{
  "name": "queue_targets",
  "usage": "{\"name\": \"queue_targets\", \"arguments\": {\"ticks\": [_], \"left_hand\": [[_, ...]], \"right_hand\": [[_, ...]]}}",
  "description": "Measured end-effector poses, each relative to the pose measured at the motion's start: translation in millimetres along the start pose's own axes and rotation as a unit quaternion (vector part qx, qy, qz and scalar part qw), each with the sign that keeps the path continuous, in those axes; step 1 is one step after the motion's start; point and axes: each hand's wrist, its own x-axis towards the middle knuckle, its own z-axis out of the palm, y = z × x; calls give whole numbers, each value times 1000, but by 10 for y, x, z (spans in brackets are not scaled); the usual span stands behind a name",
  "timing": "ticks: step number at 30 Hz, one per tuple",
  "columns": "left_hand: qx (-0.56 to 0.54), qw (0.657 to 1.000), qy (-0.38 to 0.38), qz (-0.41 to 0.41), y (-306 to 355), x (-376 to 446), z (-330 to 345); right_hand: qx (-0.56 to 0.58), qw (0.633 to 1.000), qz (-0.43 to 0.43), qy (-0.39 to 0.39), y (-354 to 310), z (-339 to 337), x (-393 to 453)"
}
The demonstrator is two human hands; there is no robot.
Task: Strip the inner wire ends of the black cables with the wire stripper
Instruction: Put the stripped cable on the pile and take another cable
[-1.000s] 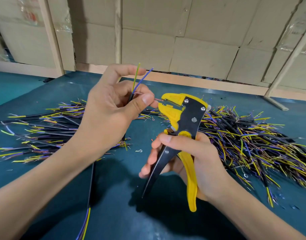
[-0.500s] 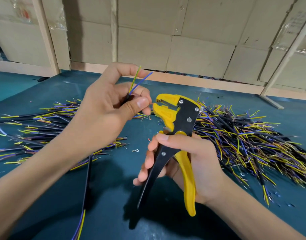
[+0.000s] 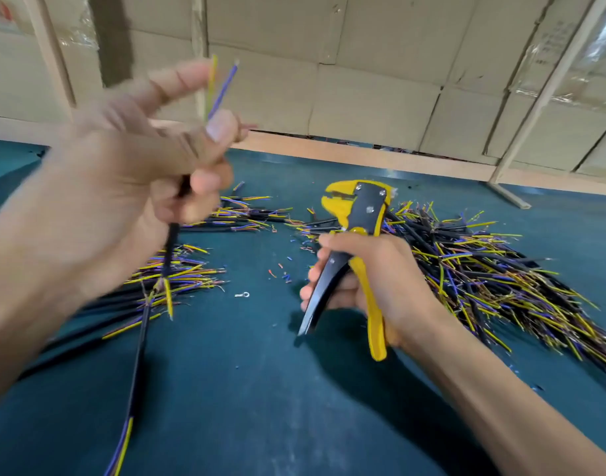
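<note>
Head view, teal table (image 3: 246, 400): heap of black cables (image 3: 483, 269) at right, behind my right hand. My left hand (image 3: 123, 187), blurred, grips one black cable (image 3: 171, 242) upright, yellow and blue inner wires (image 3: 222, 87) fanned above. My right hand (image 3: 373, 280) curls round the wire stripper (image 3: 356, 235), well apart from them.

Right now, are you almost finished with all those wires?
Not nearly. The left pile may be the finished cables, though the ends are too blurred to tell. The left hand holds one black cable, raised clear of the wire stripper in the right hand. The bigger right pile probably still waits.
</note>
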Motion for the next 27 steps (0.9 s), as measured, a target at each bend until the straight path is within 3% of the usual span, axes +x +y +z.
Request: {"name": "queue_targets", "arguments": {"ticks": [2, 4, 9, 17, 21, 27], "left_hand": [[146, 985, 59, 74, 0, -19, 14], [218, 966, 87, 109, -68, -76, 91], [237, 964, 89, 86, -164, -156, 169], [248, 967, -64, -17, -240, -194, 144], [229, 967, -109, -32, -296, -210, 168], [153, 983, -56, -84, -295, -160, 122]], "right_hand": [[31, 999, -11, -11, -41, -88, 44], [85, 994, -16, -64, -31, -80, 19], [105, 979, -106, -137, 86, 43, -79], [71, 978, -178, -81, -4, 3, -72], [-16, 977, -190, -91, 5, 2, -90], [1, 978, -197, -73, 37, 12, -90]]}}
